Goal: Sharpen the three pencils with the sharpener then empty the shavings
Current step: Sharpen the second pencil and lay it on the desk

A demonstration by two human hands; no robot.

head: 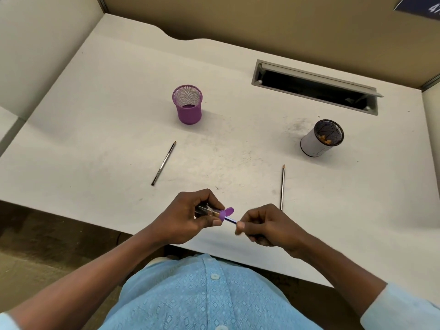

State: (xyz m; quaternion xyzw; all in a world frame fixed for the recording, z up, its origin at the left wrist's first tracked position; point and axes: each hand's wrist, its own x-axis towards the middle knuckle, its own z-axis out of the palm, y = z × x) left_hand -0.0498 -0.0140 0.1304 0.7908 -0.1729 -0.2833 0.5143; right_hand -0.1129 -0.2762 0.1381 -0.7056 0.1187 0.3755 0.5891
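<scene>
Both hands work above the near worktop [95, 139] edge: the left hand [190, 216] grips the sharpener [215, 212], the right hand [264, 226] pinches a pencil [230, 219] pushed into it. Two more pencils lie apart on open surface, one left [163, 163], one right [282, 186]. Farther back stand a purple mesh cup [188, 104] and a white can [319, 139] holding shavings. Its marking is unreadable, as is the corner sign [421, 5]

Three pencils are showing: two lying on the surface [95, 115], a dark pencil [163, 163] left of the sharpener [215, 212], a grey pencil [282, 186] right of it, and a blue pencil [230, 219] entering it. Two cups are standing beyond: one purple mesh cup [188, 104], one white cup [320, 138].
</scene>
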